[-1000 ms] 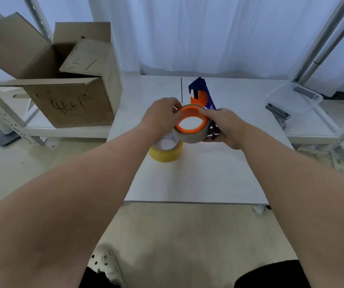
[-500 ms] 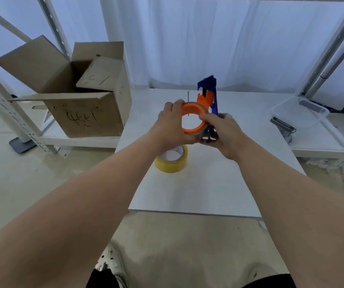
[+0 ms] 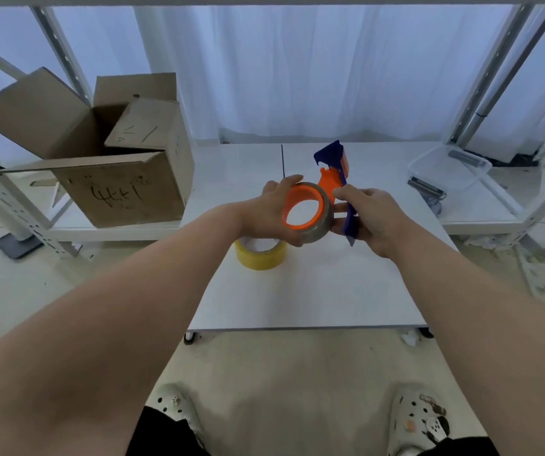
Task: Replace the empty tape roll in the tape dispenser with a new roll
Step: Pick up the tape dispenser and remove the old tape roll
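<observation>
Brown corrugated cardboard — an open box (image 3: pixel 113 179) with black scrawl on its side — sat on the low white shelf (image 3: pixel 106 230) at my far left. Next came the yellow roll of tape (image 3: pixel 259 255), lying flat on the white tabletop (image 3: pixel 313 291), partly hidden under my left hand (image 3: pixel 266 215). That hand's fingers were curled around the greyish-brown tape roll on its orange hub (image 3: pixel 309 212), thumb on top and fingers beneath, holding it above the table. Just right of it, my right hand (image 3: pixel 374 222) was closed around the handle of the blue and orange tape dispenser (image 3: pixel 336 169) — upright, blade end pointing away from me. Farther right lay a clear plastic tub (image 3: pixel 452 167).
</observation>
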The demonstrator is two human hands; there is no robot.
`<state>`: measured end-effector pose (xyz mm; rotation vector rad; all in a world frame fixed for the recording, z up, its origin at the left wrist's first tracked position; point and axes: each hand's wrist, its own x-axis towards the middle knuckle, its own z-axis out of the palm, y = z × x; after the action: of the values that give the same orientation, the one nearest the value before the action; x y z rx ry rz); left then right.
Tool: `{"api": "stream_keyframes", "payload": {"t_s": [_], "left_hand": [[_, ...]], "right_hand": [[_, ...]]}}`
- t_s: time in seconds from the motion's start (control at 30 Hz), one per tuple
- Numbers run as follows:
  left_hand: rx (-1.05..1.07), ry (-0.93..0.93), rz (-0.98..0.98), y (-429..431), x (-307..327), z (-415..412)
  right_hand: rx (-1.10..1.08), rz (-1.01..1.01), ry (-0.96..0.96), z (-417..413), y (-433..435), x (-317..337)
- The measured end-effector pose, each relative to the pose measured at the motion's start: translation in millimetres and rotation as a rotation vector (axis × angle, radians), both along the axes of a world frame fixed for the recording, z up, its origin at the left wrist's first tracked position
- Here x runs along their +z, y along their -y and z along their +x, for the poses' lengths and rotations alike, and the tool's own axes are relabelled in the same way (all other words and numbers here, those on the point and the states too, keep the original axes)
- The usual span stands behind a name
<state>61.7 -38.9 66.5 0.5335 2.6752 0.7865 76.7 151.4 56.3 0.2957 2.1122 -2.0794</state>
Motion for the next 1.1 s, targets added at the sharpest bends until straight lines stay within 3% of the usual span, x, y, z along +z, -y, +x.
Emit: {"api": "stream_keyframes", "payload": {"t_s": [0.07, 0.27, 0.47, 0.6, 0.7, 0.83, 1.1], "left_hand": [[0.083, 0.032, 0.090, -4.0, 2.7, 0.0], [0.259, -0.111, 0.175, -16.0, 9.0, -1.5], [0.153, -0.192, 0.038, -26.5, 19.2, 0.7], [0.120, -0.161, -0.103, -28.4, 13.8, -3.3], [0.164, -0.117, 0.048, -32.9, 3.9, -1.6], [0.255, -0.138, 0.287, -36.0, -9.6, -2.0], [0.200, -0.239, 0.137, -15.1, -5.6, -6.9]], "right_hand": [[-0.015, -0.037, -0.019, 0.4, 2.6, 3.4], [0.094, -0.046, -0.059, -1.0, -0.3, 21.1], [0.159, -0.120, -0.009, 5.7, -18.3, 25.3], [0.083, 0.050, -0.107, 9.5, -12.4, 24.6], [0.009, 0.160, -0.205, 7.0, -10.2, 21.5], [-0.064, 0.118, -0.228, 2.8, -11.1, 17.9], [-0.005, 0.088, -0.158, 0.6, -8.9, 5.9]]}}
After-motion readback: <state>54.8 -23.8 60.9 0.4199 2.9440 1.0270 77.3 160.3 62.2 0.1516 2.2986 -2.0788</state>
